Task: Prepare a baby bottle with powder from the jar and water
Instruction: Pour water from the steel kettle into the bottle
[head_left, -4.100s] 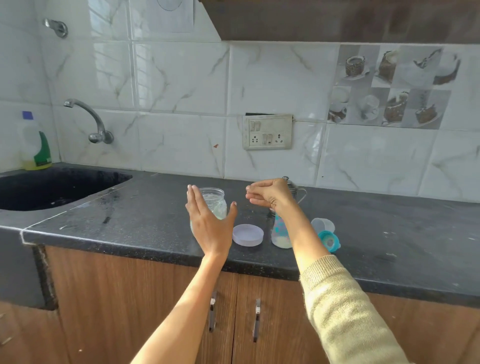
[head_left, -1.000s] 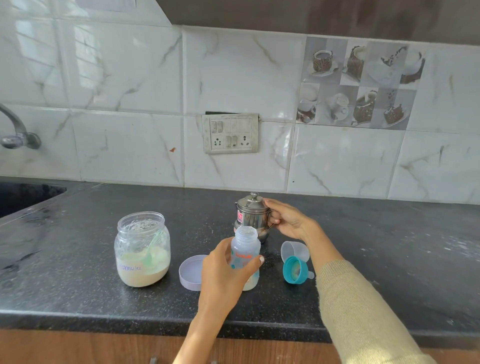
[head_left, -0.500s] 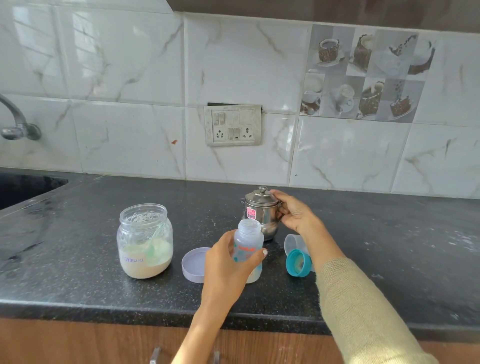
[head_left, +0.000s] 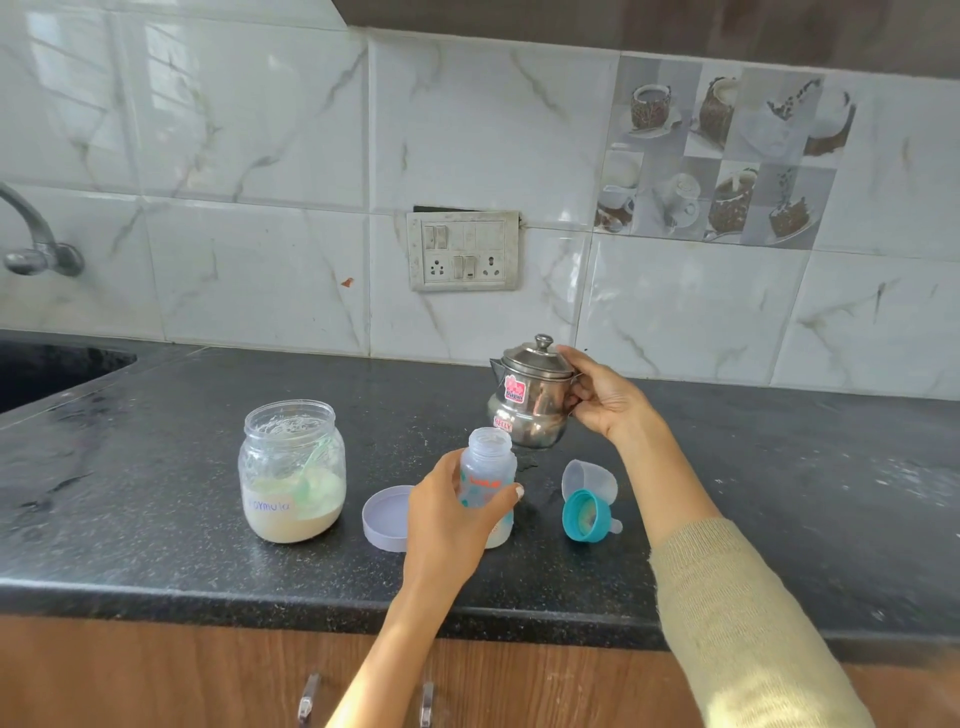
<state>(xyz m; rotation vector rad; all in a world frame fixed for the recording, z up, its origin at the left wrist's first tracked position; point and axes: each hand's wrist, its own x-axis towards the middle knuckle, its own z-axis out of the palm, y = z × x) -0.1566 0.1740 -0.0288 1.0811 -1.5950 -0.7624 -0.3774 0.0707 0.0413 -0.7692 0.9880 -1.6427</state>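
head view, scene: dark speckled counter (head_left: 156, 525), marble-look wall tiles behind, wooden cabinet fronts along the bottom of the frame.
left hand (head_left: 449, 525): centre of frame, fingers and thumb wrapped round the baby bottle (head_left: 488, 480), firm grip on its lower half.
baby bottle: upright on the counter, mouth uncapped, a little pale powder at the bottom; printed pattern on the side.
right hand (head_left: 605, 397): right of centre, fingers curled on the handle side of the steel kettle (head_left: 530, 397), thumb up at the lid edge; closed grip.
steel kettle: lid on, lifted a little and tilted, spout side toward the left, just behind and above the bottle mouth; pouring, cannot tell.
jar (head_left: 292, 470): left of centre, open, upright, cream powder in the lower part, green scoop (head_left: 306, 480) inside, handwritten label.
jar lid (head_left: 384, 517): lilac, lying flat between jar and bottle, partly hidden by the left hand.
teal ring with teat (head_left: 586, 517): on its side, right of the bottle.
clear cap (head_left: 589, 478): on its side, touching the teal ring.
tap (head_left: 31, 239): left edge.
socket plate (head_left: 463, 250): on the wall, upper centre.
sink (head_left: 47, 371): left edge, dark.
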